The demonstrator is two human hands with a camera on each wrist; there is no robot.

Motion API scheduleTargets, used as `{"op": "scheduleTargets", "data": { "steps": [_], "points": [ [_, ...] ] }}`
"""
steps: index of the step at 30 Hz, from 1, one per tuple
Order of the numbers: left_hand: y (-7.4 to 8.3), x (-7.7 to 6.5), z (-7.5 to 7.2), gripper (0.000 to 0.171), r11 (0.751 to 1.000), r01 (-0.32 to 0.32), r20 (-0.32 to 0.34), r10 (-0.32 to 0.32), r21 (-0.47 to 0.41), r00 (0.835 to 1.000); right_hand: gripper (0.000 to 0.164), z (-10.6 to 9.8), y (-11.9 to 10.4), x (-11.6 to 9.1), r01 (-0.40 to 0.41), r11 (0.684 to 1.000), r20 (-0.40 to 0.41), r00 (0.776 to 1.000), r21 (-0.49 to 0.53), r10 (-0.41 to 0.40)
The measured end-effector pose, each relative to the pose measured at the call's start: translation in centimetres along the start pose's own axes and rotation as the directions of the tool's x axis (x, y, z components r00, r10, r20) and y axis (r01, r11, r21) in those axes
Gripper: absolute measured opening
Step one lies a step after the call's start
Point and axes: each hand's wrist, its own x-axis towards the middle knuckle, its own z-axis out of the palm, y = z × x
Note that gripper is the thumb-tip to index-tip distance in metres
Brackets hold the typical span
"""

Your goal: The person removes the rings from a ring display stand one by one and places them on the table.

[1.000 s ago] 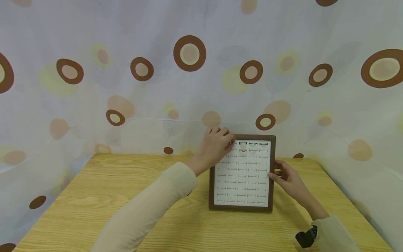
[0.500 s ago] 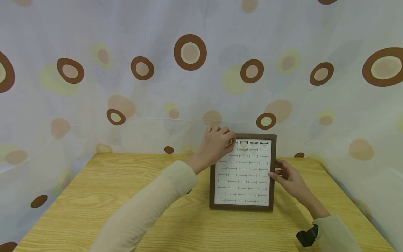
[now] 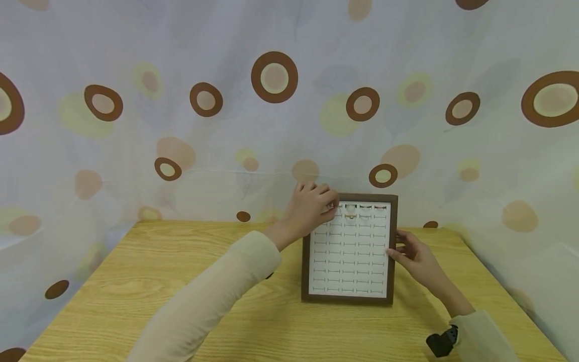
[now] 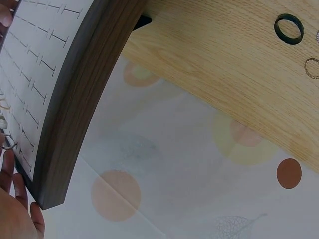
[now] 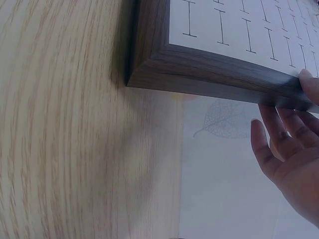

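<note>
Near the far edge of the wooden table (image 3: pixel 158 281) we have a brown-framed ring board (image 3: pixel 347 300) standing up, long axis running top to bottom, white slotted front toward us. Right hand (image 3: pixel 413 257) is clamped on the board's right side around mid-height, thumb in front, fingers round the back. Left hand (image 3: pixel 309 208) comes over the upper left corner, fingertips together on a silver ring (image 4: pixel 9 148). Head view mostly hides that ring; left wrist view shows part of it.

Key relation, as we judge it: silver ring lies at the left fingertips, against the top row, just left of the seated rings (image 3: pixel 365 207). Slots run crosswise, so ring and slot need lining up. Left hand is the nearer one; right hand is well apart from that spot and, we'd say, only steadies. We can't tell how deep the silver ring sits. Row below has a gold ring (image 3: pixel 350 217).

Loose on the table, left wrist view: a dark ring (image 4: pixel 291 41) and a thin ring (image 4: pixel 306 70) near it.
</note>
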Motion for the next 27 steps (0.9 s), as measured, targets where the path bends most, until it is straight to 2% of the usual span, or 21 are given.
{"op": "scheduleTargets", "data": {
  "steps": [8,15,19,27],
  "points": [
    [-0.2,0.0,-0.2,0.005,0.998,0.021,0.033,-0.019,-0.052,0.999,0.048,0.2,0.3,-0.1,0.016,1.0,-0.004,1.0,0.009,-0.016],
    [-0.5,-0.3,-0.9,0.004,0.996,0.034,0.061,-0.029,-0.081,0.998,0.049,0.2,0.3,-0.1,0.012,1.0,-0.01,1.0,0.006,-0.012],
    [-0.9,-1.0,-1.3,0.004,0.993,0.038,0.075,-0.03,-0.114,0.997,0.049,0.2,0.3,-0.1,0.014,1.0,-0.013,1.0,0.001,-0.014],
    [-2.5,-3.5,-2.4,0.006,0.987,0.051,0.046,-0.044,-0.153,0.998,0.049,0.1,0.3,-0.1,0.014,1.0,-0.013,1.0,0.0,-0.014]
  ]
}}
